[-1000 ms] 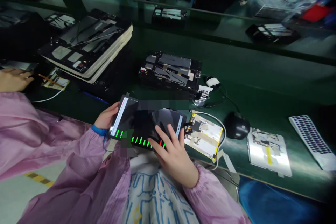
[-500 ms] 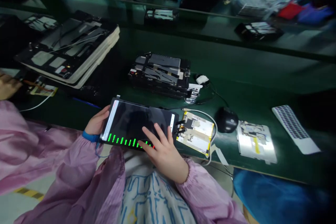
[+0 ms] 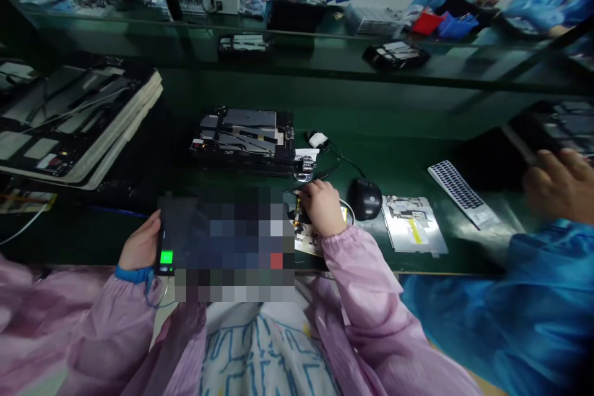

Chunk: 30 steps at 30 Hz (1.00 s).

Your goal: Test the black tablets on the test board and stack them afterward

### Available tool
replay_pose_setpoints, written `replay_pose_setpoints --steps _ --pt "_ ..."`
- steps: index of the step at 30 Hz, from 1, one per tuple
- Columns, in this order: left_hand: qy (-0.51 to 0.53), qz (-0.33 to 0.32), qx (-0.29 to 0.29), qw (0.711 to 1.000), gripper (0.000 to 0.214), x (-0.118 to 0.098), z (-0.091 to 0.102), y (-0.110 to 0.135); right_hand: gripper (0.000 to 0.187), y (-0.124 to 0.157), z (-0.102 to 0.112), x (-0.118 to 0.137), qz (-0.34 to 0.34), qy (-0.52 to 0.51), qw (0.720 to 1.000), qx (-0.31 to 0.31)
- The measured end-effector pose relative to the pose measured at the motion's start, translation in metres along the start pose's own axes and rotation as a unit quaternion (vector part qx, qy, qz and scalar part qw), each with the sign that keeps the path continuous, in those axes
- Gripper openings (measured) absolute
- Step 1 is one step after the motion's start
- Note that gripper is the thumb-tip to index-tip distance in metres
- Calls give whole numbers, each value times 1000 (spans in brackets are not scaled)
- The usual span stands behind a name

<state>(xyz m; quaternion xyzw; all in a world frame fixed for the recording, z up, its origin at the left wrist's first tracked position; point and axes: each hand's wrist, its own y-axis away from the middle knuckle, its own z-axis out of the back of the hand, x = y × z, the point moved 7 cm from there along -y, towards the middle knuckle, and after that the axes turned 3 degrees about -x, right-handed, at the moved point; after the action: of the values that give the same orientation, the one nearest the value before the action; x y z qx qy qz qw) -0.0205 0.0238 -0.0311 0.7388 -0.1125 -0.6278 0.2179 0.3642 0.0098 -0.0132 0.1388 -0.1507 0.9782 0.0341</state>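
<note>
My left hand [image 3: 139, 241], with a blue wrist strap, grips the left edge of a flat black tablet screen [image 3: 179, 229]. A green patch glows in the screen's lower left corner, and much of its face is blurred into blocks. Just past its right edge, my right hand [image 3: 322, 207] is over a board with a yellow-edged battery [image 3: 309, 242]. The right fingers are bent and drawn together at the board's top, near a white cable; what they pinch is hidden.
Behind the screen lies a stack of opened tablets [image 3: 245, 142]; a bigger stack [image 3: 83, 124] stands left. Rightward are a black mouse [image 3: 366, 199], a silver metal plate [image 3: 413, 223] and a white keyboard [image 3: 464, 195]. A co-worker's hand [image 3: 561, 189] is at the far right.
My right hand has left the screen's face and moved right to the battery board. The row of green bars on the screen is gone. A co-worker's hand has appeared at the right.
</note>
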Motion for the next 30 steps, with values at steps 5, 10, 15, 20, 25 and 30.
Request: replay_pose_setpoints --steps 5,10,15,20,25,30 --pt "-17 -10 -6 1000 39 -1 0 0 16 19 29 3 -12 -159 986 -51" --pt "-59 -20 -28 998 32 -9 0 0 15 53 32 25 16 -272 961 39" --pt "-38 5 -39 999 17 -8 -7 1 12 72 24 31 23 -293 953 75" --pt "-41 20 -55 997 14 -7 -12 4 11 72 29 29 39 -327 942 64" --pt "-51 20 -52 997 14 -9 -15 6 14 73 30 29 49 -354 933 53" --pt "-57 23 -47 997 15 -7 -12 3 15 75 29 28 69 -356 932 17"
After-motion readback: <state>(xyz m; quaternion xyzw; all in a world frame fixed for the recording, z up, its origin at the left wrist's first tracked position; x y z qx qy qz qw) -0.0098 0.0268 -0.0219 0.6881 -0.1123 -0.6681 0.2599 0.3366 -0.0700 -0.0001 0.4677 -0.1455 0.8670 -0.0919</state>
